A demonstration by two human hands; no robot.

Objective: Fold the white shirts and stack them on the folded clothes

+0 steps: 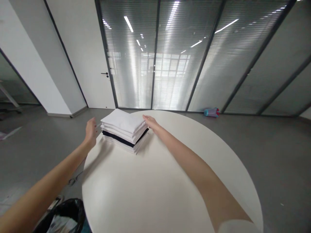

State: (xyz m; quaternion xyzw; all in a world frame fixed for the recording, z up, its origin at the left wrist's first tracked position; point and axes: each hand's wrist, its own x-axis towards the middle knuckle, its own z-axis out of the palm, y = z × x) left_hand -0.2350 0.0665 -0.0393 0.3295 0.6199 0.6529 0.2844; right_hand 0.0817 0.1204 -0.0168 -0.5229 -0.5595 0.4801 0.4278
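Note:
A neat stack of folded white cloths [122,121] lies near the far left edge of the round white table [150,187]. One black folded layer [119,139] shows in the middle of the stack. Just left of the stack, my left hand [91,131] is held up with its fingers stretched out, apart from the cloth as far as I can see. At the stack's right side is my right hand [150,122], fingers extended and flat, its fingertips at the edge of the upper layers. Neither hand grips anything.
Below the table's left edge stands a bin with a black bag [73,207] and some waste in it. A blue and pink bundle [212,112] lies on the floor by the glass partition [175,64]. A white door [94,64] is behind the table.

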